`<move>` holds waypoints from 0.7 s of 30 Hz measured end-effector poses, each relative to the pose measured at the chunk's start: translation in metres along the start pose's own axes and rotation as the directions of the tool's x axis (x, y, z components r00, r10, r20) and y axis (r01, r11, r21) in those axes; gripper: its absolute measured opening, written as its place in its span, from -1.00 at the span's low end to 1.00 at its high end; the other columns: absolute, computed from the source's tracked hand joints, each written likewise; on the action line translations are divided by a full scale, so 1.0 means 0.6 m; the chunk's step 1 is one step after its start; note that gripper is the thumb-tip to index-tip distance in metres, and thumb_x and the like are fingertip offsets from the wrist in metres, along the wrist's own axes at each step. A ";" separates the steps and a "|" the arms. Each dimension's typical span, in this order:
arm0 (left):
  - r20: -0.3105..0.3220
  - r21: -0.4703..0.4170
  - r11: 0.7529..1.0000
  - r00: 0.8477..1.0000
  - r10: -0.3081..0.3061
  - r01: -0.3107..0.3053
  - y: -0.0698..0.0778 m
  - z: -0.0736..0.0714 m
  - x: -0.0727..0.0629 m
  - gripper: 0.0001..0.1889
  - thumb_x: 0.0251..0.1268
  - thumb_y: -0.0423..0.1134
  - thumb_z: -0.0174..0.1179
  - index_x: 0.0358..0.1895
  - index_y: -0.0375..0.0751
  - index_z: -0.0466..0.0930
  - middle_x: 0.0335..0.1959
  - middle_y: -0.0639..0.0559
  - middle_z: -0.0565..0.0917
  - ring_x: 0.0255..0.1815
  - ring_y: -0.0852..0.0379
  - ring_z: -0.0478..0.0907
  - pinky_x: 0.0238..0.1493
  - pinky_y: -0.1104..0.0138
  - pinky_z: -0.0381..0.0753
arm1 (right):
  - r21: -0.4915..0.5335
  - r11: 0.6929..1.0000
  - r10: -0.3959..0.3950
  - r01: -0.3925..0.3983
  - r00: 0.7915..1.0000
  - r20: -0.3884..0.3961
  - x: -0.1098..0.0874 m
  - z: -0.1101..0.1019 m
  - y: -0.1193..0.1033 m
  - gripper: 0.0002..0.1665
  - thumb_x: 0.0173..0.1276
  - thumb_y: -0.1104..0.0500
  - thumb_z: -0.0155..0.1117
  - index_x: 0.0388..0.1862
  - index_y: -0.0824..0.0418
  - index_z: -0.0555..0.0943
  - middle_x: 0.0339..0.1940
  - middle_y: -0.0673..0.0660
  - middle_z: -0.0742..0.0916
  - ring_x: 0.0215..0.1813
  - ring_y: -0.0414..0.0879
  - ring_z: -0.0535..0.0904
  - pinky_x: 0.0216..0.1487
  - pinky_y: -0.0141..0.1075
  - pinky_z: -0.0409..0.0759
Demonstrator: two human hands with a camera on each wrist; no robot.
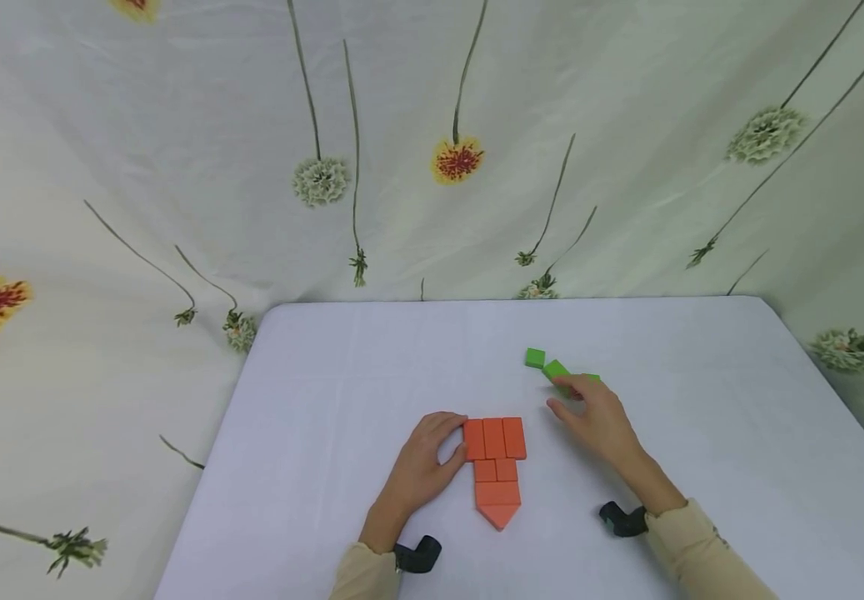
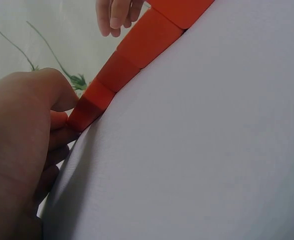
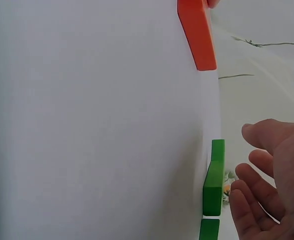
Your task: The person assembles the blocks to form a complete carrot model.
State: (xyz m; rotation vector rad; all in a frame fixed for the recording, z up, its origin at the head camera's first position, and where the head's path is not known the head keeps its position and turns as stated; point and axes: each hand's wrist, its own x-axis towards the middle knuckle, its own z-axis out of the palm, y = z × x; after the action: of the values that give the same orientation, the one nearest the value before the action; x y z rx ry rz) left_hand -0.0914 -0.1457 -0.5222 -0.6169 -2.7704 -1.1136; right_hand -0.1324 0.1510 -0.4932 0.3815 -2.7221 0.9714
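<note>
Several orange blocks lie flat together on the table. Three upright rectangles (image 1: 494, 439) form the far row, two small squares (image 1: 485, 471) come below, then a wide block (image 1: 497, 493) and a triangle (image 1: 499, 516) pointing toward me. My left hand (image 1: 426, 460) rests at the left side of the far row, fingertips and thumb against the leftmost rectangle. Just over the green blocks hovers my right hand (image 1: 598, 419), its fingers loosely spread with nothing held. A green square (image 1: 535, 357) and a longer green block (image 1: 555, 368) show; a third green block (image 1: 591, 377) is partly hidden behind the fingers.
A white cloth covers the table (image 1: 372, 358), whose far edge meets a hanging flowered curtain (image 1: 402, 225). Dark wrist-camera mounts sit at the left wrist (image 1: 418, 555) and the right wrist (image 1: 621, 520).
</note>
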 end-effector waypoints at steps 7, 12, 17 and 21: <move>-0.003 0.006 1.000 1.000 0.004 -0.004 -0.001 0.002 -0.002 -0.57 0.42 -0.24 0.30 0.32 -0.15 0.59 0.24 0.00 0.64 0.36 0.04 0.50 0.38 0.14 0.57 | -0.065 0.996 0.063 -0.064 0.998 -0.010 0.018 -0.002 0.015 -0.52 0.29 0.26 0.50 0.16 0.37 0.66 0.01 0.34 0.75 -0.03 0.18 0.62 -0.07 0.03 0.70; 0.004 0.007 1.000 1.000 0.004 -0.004 0.000 0.001 -0.002 -0.57 0.42 -0.23 0.30 0.32 -0.15 0.59 0.24 0.00 0.64 0.36 0.04 0.50 0.37 0.13 0.58 | -0.105 0.989 0.103 -0.102 0.995 0.001 0.026 -0.001 0.023 -0.49 0.31 0.24 0.48 0.21 0.38 0.63 0.09 0.40 0.72 0.06 0.25 0.59 -0.03 0.06 0.67; 0.006 0.008 1.000 1.000 0.000 0.000 -0.001 0.000 -0.002 -0.57 0.43 -0.22 0.29 0.32 -0.14 0.59 0.25 0.00 0.64 0.37 0.04 0.49 0.38 0.13 0.56 | -0.141 0.983 0.123 -0.119 0.992 0.017 0.033 0.001 0.026 -0.51 0.33 0.23 0.46 0.19 0.40 0.64 0.14 0.41 0.71 0.11 0.27 0.57 0.02 0.08 0.66; 0.000 0.007 1.000 1.000 0.001 -0.001 -0.002 0.000 -0.001 -0.57 0.43 -0.24 0.29 0.32 -0.15 0.59 0.24 0.00 0.64 0.36 0.04 0.49 0.38 0.13 0.57 | -0.163 0.980 0.125 -0.119 0.992 0.031 0.039 0.002 0.025 -0.53 0.34 0.23 0.46 0.17 0.41 0.65 0.11 0.39 0.73 0.12 0.26 0.56 0.04 0.08 0.65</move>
State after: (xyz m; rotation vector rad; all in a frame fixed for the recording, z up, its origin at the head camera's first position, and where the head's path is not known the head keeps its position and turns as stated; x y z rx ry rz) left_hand -0.0912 -0.1467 -0.5234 -0.6177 -2.7724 -1.1034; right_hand -0.1592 0.1578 -0.4962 0.2095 -2.8651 0.7728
